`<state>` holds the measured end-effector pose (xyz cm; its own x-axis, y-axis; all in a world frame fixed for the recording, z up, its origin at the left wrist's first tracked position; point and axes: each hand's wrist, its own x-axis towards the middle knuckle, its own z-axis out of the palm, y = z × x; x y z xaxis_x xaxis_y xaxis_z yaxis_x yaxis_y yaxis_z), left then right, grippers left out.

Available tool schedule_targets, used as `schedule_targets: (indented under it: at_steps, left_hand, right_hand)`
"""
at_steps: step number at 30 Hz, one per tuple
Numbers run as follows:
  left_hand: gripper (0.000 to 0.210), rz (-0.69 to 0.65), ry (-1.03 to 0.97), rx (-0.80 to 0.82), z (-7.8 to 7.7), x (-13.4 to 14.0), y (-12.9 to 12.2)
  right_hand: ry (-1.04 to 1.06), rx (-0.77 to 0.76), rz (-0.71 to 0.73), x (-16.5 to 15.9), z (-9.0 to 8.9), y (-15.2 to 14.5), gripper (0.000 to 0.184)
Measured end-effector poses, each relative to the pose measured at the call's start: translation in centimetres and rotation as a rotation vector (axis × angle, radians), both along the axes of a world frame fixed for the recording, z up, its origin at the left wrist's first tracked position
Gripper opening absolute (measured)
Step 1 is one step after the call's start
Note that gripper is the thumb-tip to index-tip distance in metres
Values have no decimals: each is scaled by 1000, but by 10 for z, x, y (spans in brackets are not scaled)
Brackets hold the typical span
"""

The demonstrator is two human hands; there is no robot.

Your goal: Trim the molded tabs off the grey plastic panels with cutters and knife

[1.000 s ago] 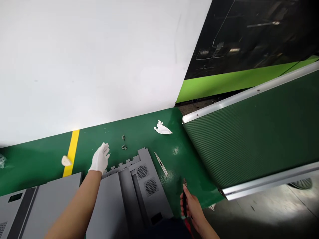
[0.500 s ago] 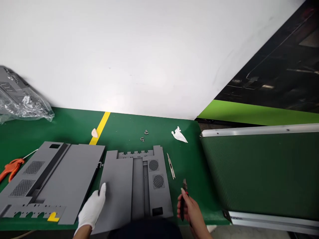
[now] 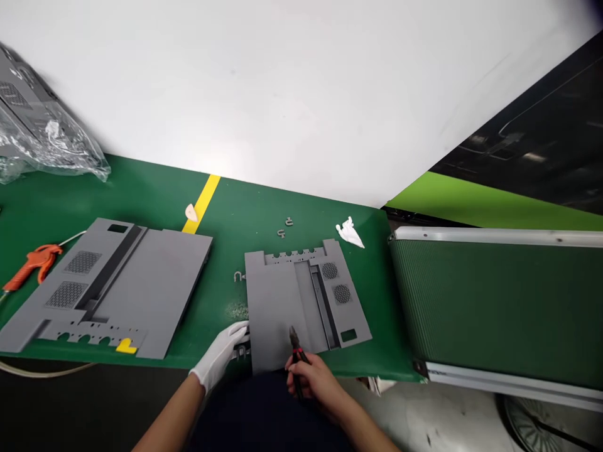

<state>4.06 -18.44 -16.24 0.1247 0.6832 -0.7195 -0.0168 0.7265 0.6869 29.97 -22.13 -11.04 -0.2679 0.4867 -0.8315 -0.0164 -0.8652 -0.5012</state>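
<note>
Right hand (image 3: 315, 381) grip – red-handled cutters (image 3: 296, 349); grey vented panel (image 3: 301, 301).
</note>
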Motion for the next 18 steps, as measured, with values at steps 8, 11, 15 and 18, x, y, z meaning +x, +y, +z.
schedule_targets:
  at_steps: [8, 11, 15, 18]
  left_hand:
    - [46, -175, 182, 54, -29, -6, -40]
    - [47, -165, 165, 77, -31, -5, -41]
    - [46, -128, 129, 65, -32, -5, -40]
    - [45, -101, 106, 41, -30, -4, -40]
  right_hand:
    - [94, -18, 147, -28, -10, -9, 29]
    - [173, -69, 86, -27, -16, -13, 32]
    - [221, -88, 47, -24, -10, -13, 37]
    - [321, -113, 6, -18, 0, -9, 42]
